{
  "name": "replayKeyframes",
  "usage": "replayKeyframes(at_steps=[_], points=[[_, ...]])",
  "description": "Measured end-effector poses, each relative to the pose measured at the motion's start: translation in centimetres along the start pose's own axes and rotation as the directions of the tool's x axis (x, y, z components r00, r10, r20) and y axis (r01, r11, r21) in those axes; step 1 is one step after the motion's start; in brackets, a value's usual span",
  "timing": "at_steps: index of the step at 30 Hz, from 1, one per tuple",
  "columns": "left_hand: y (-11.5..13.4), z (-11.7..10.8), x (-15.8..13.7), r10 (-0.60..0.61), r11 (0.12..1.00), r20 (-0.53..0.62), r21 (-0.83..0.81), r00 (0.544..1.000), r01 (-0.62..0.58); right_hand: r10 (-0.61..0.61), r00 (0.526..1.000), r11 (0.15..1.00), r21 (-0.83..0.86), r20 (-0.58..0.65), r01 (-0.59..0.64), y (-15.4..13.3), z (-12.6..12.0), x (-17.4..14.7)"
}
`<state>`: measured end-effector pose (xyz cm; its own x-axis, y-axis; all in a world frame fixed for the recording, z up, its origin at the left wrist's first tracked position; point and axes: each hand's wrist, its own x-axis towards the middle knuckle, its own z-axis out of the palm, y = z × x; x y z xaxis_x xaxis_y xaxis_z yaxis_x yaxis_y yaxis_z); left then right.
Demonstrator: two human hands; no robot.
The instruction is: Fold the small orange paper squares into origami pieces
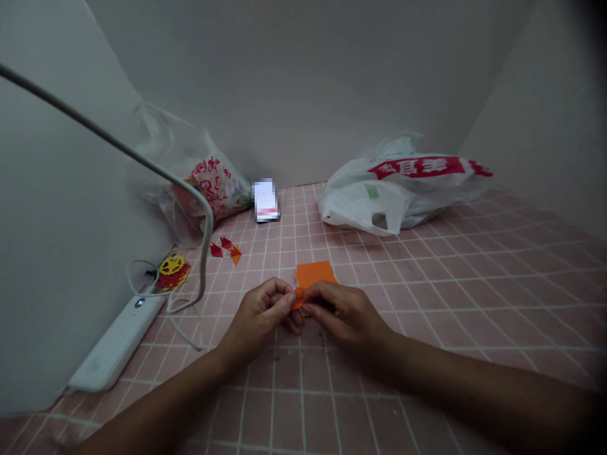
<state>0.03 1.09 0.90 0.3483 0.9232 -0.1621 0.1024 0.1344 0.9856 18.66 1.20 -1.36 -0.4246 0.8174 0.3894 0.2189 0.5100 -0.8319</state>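
With bare forearms angled in from near left and near right, pinching a small orange paper piece between left hand and right hand, both grips narrow; cannot tell its long axis, mostly covered. Directly beyond, see orange paper sheets, overlapped in view by the right hand, the nearer one. Farther left, find folded red and orange paper pieces, then a phone; far right, a white plastic bag; near left, a white power bank

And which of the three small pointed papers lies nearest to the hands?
The orange one; the left red one and upper red one lie farther away.
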Motion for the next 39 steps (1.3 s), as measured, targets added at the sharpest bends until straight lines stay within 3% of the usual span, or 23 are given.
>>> replayKeyframes(at_steps=[7, 13, 28, 31, 35, 39], points=[[-0.11, 0.15, -0.03, -0.027, 0.998, 0.029, -0.059, 0.999, 0.029, 0.097, 0.99, 0.993, 0.078, -0.104, -0.089, -0.37, 0.06, 0.11], [-0.15, 0.12, -0.02, -0.02, 0.998, 0.028, -0.065, 0.999, 0.022, 0.172, 0.984, 0.978, 0.128, -0.053, -0.164, -0.47, 0.06, 0.08], [0.0, 0.13, -0.2, -0.054, 0.998, 0.02, 0.033, 0.998, 0.053, 0.17, 0.984, 0.984, 0.053, -0.053, -0.167, -0.68, -0.05, 0.15], [-0.09, 0.31, -0.12, -0.082, 0.995, -0.017, 0.054, 0.996, 0.083, 0.236, 0.971, 0.96, 0.16, -0.032, -0.228, -0.55, -0.01, 0.23], [-0.12, 0.47, -0.06, -0.094, 0.993, -0.041, 0.068, 0.995, 0.097, 0.337, 0.941, 0.866, 0.38, 0.036, -0.325, -0.22, 0.19, 0.37], [0.01, 0.46, -0.02, -0.092, 0.993, -0.05, 0.07, 0.994, 0.096, 0.362, 0.93, 0.804, 0.485, 0.063, -0.345, 0.01, 0.36, 0.56]])
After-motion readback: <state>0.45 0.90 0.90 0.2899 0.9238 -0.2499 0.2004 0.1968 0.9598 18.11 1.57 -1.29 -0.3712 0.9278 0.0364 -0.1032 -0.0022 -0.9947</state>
